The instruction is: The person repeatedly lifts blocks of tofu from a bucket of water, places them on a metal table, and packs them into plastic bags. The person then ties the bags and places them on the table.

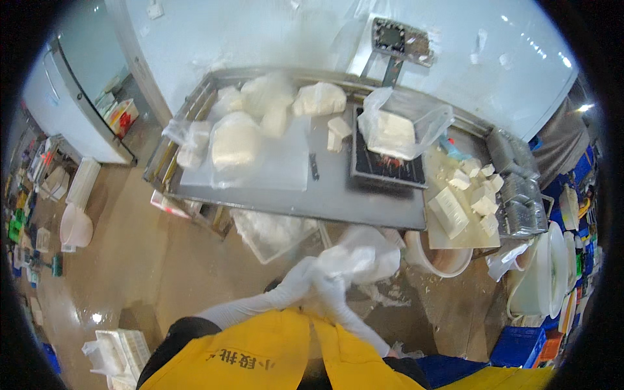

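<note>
My forearms, in white sleeves, come together below the front edge of the metal table (pixel 370 207). At their meeting point, my left hand (pixel 321 264) and my right hand (pixel 337 274) hold a clear plastic bag (pixel 382 251) with something white in it. The bag hangs in the air, clear of the tabletop. Motion blur hides the separate fingers. Behind it, a black-topped platform scale (pixel 419 176) bears a white tofu-like block (pixel 392 134) in an open plastic bag. More bagged white blocks (pixel 237 141) stand on the table's left half.
A dark-handled tool (pixel 313 166) lies mid-table. White pieces (pixel 448 213) sit on a cutting board (pixel 465 239) beside stacked clear containers (pixel 514 156). Under the table are a crate with plastic film (pixel 273 234) and a round tub (pixel 441 265). The floor (pixel 180 263) looks wet.
</note>
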{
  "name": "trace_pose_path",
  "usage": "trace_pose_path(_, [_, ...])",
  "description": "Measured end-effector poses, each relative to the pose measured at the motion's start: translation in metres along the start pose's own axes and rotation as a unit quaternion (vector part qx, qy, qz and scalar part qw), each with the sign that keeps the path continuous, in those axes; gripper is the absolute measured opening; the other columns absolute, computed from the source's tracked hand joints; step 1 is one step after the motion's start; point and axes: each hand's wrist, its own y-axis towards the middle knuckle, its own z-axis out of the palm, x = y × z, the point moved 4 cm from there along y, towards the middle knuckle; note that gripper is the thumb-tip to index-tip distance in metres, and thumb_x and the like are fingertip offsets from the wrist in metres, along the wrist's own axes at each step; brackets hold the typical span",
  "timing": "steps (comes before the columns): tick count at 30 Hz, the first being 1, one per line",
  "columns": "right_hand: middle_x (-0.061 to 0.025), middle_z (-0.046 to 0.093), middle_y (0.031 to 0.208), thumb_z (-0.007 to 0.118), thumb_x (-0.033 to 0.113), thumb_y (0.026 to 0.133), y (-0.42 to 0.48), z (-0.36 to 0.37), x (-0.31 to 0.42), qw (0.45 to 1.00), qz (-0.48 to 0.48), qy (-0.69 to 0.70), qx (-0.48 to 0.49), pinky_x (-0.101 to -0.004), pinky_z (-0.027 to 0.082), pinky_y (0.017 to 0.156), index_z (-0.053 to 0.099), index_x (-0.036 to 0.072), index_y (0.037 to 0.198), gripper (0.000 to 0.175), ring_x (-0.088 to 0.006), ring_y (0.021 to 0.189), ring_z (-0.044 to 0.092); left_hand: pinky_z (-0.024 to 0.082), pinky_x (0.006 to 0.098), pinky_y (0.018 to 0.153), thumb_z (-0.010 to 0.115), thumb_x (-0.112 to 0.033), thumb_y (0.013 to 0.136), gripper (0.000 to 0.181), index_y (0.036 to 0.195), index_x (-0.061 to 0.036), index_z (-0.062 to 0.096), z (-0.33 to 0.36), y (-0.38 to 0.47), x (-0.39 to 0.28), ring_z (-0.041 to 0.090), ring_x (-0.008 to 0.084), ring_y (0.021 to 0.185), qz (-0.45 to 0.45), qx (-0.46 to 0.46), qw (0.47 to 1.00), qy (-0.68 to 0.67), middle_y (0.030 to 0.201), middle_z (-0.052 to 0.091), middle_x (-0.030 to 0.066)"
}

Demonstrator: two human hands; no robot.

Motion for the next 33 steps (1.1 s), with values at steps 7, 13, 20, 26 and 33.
trace_pose_path(7, [-0.0124, 0.065, 0.098, 0.056, 0.014, 0.087, -0.011, -0.058, 0.013, 0.891, -0.121, 0.388, 0.203, -0.0378, 0.045, 0.092, 0.065, 0.001, 0.099, 0.020, -0.0231, 0.096, 0.060, 0.051, 0.0397, 0.077, 0.045, -0.031, 0.094, 0.033, 0.101, -0.0046, 0.063, -0.168, 0.028, 0.048, 0.065, 0.0301, 0.078, -0.190, -0.191, 0.891, 0.367, 0.085, 0.066, 0.0109])
trace_pose_path(13, [-0.0078, 0.063, 0.084, 0.055, 0.020, 0.087, -0.018, -0.044, 0.039, 0.938, 0.026, 0.337, -0.077, -0.0345, 0.044, 0.084, 0.063, 0.001, 0.084, 0.021, -0.0215, 0.083, 0.056, 0.051, 0.0363, 0.070, 0.059, -0.030, 0.084, 0.028, 0.094, -0.0044, 0.063, -0.071, 0.013, -0.048, 0.062, 0.0278, 0.081, 0.277, -0.038, 0.911, 0.305, 0.099, 0.065, 0.0130])
trace_pose_path(20, [-0.0040, 0.066, 0.083, 0.057, 0.003, 0.084, -0.038, -0.114, 0.066, 0.966, -0.073, 0.177, -0.176, -0.0260, 0.045, 0.067, 0.066, 0.004, 0.082, 0.008, -0.0132, 0.070, 0.059, 0.050, 0.0400, 0.081, 0.054, -0.028, 0.086, 0.032, 0.115, -0.0143, 0.059, 0.006, 0.001, -0.007, 0.063, 0.0308, 0.094, 0.120, 0.323, 0.810, 0.476, 0.106, 0.065, 0.0138])
trace_pose_path(26, [-0.0109, 0.053, 0.120, 0.073, 0.015, 0.078, -0.043, -0.113, 0.113, 0.929, -0.361, -0.071, -0.048, -0.0384, 0.039, 0.099, 0.051, 0.002, 0.122, 0.050, -0.0234, 0.115, 0.049, 0.050, 0.0409, 0.082, 0.052, -0.028, 0.087, 0.030, 0.112, -0.0162, 0.062, 0.003, 0.013, -0.056, 0.063, 0.0314, 0.095, 0.126, 0.360, 0.744, 0.549, 0.106, 0.066, 0.0107])
trace_pose_path(33, [-0.0051, 0.060, 0.117, 0.070, 0.014, 0.083, -0.065, -0.063, 0.118, 0.910, 0.009, -0.076, 0.407, -0.0262, 0.040, 0.095, 0.053, -0.001, 0.125, 0.048, -0.0141, 0.105, 0.052, 0.051, 0.0371, 0.080, 0.061, -0.018, 0.084, 0.018, 0.100, -0.0109, 0.065, -0.110, 0.021, -0.172, 0.064, 0.0280, 0.096, 0.222, 0.039, 0.888, 0.401, 0.096, 0.068, 0.0099])
